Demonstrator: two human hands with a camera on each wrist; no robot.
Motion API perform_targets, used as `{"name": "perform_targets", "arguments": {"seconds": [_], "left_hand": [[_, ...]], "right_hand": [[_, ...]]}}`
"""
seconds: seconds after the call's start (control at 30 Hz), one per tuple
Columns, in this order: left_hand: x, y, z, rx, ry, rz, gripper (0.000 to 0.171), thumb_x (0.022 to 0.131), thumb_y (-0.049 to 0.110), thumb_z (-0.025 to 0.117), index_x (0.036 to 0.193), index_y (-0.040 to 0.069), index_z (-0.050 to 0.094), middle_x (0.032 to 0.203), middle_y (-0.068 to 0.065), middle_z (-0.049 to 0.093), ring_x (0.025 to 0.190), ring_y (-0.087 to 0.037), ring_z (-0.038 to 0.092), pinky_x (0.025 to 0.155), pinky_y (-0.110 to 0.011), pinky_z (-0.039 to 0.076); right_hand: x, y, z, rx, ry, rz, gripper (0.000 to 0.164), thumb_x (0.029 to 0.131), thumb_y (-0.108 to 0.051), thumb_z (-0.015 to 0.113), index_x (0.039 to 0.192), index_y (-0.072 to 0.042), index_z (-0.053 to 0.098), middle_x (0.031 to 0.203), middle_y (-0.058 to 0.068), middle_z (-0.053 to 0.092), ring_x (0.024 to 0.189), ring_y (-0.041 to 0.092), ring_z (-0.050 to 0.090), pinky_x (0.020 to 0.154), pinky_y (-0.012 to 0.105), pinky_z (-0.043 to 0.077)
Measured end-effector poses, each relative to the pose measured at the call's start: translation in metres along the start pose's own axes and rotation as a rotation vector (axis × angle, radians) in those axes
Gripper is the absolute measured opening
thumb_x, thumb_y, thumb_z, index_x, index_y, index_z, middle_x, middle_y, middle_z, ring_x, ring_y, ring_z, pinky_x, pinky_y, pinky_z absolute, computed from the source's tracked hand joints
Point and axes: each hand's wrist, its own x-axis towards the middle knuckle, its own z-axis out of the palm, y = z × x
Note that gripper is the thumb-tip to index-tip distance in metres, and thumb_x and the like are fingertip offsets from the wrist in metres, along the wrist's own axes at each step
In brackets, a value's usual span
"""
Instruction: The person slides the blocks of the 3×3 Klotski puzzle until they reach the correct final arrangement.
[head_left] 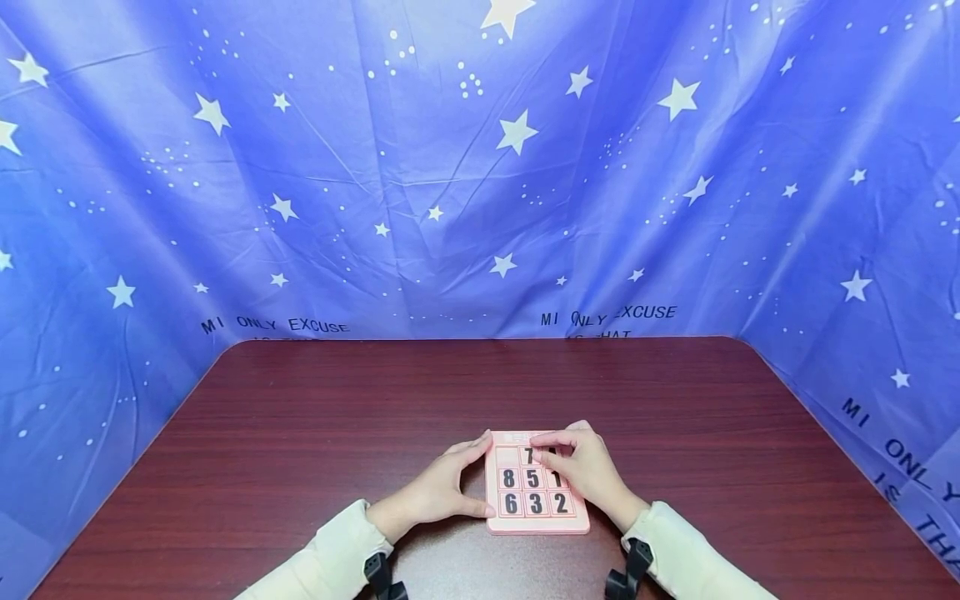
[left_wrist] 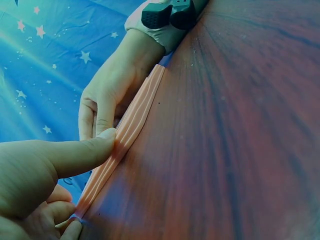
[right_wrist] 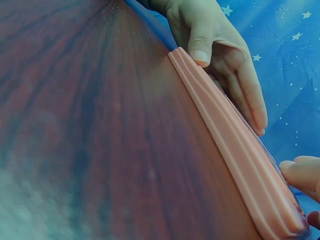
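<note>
A pink number slide puzzle lies flat on the table. Its middle row reads 8, 5, 1 and its bottom row 6, 3, 2. The top row has a gap at the left, then a 7 tile; the tile at its right is mostly covered by fingers. Along the left side, my left hand holds the frame, thumb at the lower edge and forefinger by the upper corner. My right hand reaches over the upper right, thumb and forefinger tips at the 7 tile. Whether they press the tile cannot be seen.
The dark red wooden table stretches out around the puzzle. Behind and beside it hangs a blue cloth with white stars and lettering. Black wrist devices sit over the light sleeves.
</note>
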Motion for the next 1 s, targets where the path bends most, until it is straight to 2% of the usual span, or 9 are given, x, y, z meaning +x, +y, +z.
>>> {"name": "perform_targets", "arguments": {"seconds": [0.23, 0.53, 1.0], "left_hand": [[-0.0007, -0.0008, 0.0004, 0.013, -0.002, -0.006, 0.095, 0.065, 0.019, 0.084, 0.143, -0.002, 0.034, 0.151, -0.013, 0.031, 0.136, -0.029, 0.030, 0.111, -0.047, 0.024], [-0.0012, 0.0003, -0.0012, 0.014, -0.002, 0.013, 0.095, 0.066, 0.020, 0.084, 0.143, -0.005, 0.033, 0.151, -0.016, 0.031, 0.135, -0.031, 0.030, 0.110, -0.050, 0.024], [-0.0004, -0.0004, -0.0017, 0.018, -0.010, 0.014, 0.094, 0.067, 0.021, 0.084, 0.143, -0.004, 0.033, 0.151, -0.015, 0.030, 0.136, -0.031, 0.030, 0.110, -0.049, 0.024]], "right_hand": [[-0.0015, 0.0000, 0.0023, -0.015, 0.024, -0.032, 0.016, 0.071, -0.014, 0.081, 0.085, -0.022, 0.079, 0.071, -0.003, 0.049, 0.071, 0.010, 0.039, 0.059, 0.024, 0.035], [-0.0012, -0.0004, 0.0064, -0.035, 0.047, -0.072, 0.016, 0.071, -0.013, 0.081, 0.084, -0.023, 0.079, 0.071, -0.007, 0.052, 0.072, 0.009, 0.041, 0.059, 0.023, 0.035], [-0.0006, -0.0083, 0.0100, -0.052, 0.082, -0.071, 0.018, 0.070, -0.008, 0.081, 0.081, -0.021, 0.079, 0.064, -0.006, 0.045, 0.067, 0.010, 0.039, 0.055, 0.021, 0.034]]}}
